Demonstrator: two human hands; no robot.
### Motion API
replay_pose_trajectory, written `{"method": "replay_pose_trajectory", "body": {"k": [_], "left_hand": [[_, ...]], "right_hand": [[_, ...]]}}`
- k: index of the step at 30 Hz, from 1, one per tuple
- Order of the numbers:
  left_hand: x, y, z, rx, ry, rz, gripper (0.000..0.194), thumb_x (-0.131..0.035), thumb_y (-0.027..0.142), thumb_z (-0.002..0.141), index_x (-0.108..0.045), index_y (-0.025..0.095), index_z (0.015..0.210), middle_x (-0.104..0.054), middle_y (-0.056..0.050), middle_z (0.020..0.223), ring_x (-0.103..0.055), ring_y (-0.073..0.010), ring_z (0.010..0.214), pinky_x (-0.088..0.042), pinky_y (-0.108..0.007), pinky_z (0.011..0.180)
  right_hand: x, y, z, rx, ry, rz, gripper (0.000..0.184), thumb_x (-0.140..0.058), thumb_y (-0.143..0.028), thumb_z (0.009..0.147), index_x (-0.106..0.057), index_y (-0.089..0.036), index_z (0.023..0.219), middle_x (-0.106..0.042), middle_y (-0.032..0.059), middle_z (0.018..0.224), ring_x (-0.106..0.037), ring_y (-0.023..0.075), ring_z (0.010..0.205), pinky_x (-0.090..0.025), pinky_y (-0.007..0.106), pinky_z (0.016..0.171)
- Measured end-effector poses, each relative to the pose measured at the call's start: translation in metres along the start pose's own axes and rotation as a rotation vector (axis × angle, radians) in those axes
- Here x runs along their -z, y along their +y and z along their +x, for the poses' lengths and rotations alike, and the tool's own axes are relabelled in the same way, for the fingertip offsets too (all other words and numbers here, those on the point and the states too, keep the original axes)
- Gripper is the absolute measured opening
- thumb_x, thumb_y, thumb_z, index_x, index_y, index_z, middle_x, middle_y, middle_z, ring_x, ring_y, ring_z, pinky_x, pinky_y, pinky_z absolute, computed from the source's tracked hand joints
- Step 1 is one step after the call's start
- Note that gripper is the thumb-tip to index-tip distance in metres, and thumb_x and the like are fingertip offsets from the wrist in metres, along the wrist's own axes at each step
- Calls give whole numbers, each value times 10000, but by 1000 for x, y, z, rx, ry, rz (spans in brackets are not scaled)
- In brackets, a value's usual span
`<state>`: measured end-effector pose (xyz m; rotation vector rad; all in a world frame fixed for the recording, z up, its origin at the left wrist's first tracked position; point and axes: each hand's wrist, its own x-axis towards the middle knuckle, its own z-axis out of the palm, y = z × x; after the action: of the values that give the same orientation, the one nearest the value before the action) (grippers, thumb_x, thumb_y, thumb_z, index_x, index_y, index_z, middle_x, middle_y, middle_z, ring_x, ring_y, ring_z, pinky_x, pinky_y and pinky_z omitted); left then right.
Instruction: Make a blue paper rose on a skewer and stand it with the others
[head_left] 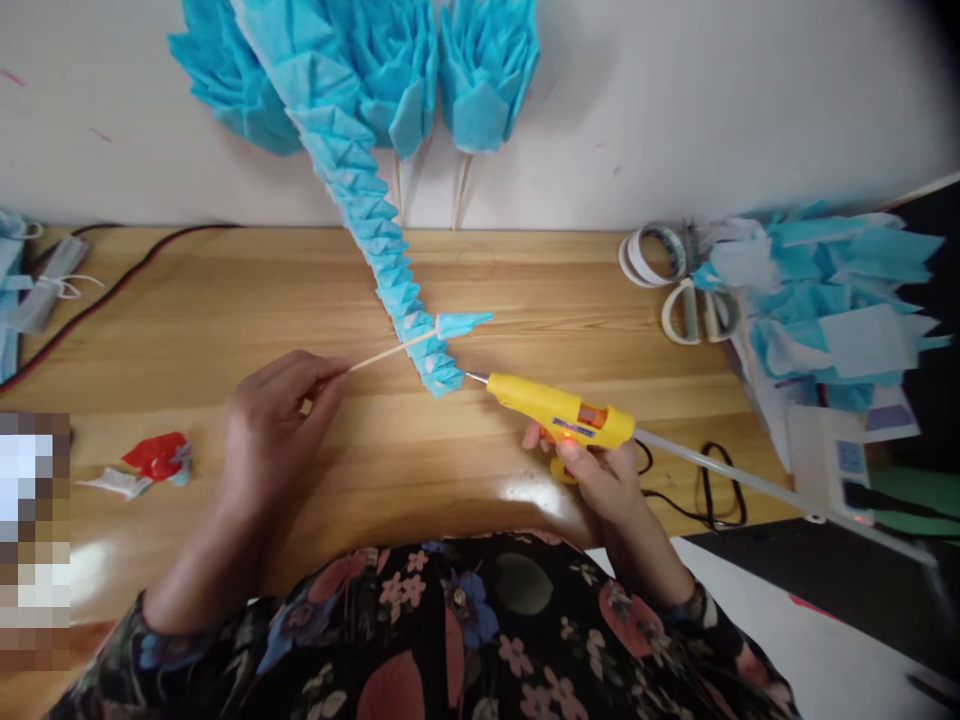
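Note:
My left hand [274,425] pinches the near end of a thin wooden stick [390,353] that carries a small blue folded paper piece [461,323] at its far tip. The stick crosses the lower end of a long blue folded paper chain [375,225] lying over the wooden table [225,300]. My right hand [600,480] grips a yellow glue gun [559,408], finger at the trigger. Its metal nozzle points left and sits just beside the chain's bottom end [442,378].
Blue paper fans [480,70] lean on the white wall. Tape rolls [652,255] and a heap of blue paper sheets [825,310] lie at the right. A black cord [705,495] trails behind the gun. Red and white scraps [150,462] lie at the left, beside a dark cable [112,290].

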<state>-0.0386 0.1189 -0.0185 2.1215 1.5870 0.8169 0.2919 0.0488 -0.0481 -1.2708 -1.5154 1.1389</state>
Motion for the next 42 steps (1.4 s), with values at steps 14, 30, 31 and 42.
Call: {"method": "replay_pose_trajectory", "body": {"k": [14, 30, 31, 42], "left_hand": [[-2, 6, -1, 38, -17, -30, 195, -539, 322, 1023, -701, 277, 924, -703, -9, 802, -650, -190, 712, -532, -359, 691], [-23, 26, -1, 173, -321, -343, 271, -431, 317, 1039, -677, 207, 1066, -551, 33, 624, -505, -130, 531, -421, -259, 558], [-25, 27, -1, 170, -323, -351, 270, -426, 317, 1040, -670, 207, 1072, -545, 36, 615, -509, -132, 532, -422, -258, 558], [-36, 28, -2, 162, -352, -341, 234, -419, 316, 1043, -631, 219, 1072, -606, 32, 694, -605, -149, 616, -461, -250, 604]], "right_hand": [[-6, -5, 1, -56, -178, -276, 208, -589, -393, 967, -708, -243, 887, -680, 37, 757, -587, 197, 615, -483, 322, 579], [-10, -7, 6, 0, -189, -357, 190, -586, -341, 963, -670, -260, 813, -679, 29, 724, -620, 210, 648, -509, 338, 593], [-11, -6, 6, 2, -192, -359, 192, -585, -340, 963, -670, -262, 810, -672, 26, 714, -615, 209, 641, -506, 337, 590], [-11, -5, 8, 58, -193, -395, 171, -603, -314, 960, -681, -266, 816, -665, 18, 708, -606, 211, 650, -544, 392, 721]]}}
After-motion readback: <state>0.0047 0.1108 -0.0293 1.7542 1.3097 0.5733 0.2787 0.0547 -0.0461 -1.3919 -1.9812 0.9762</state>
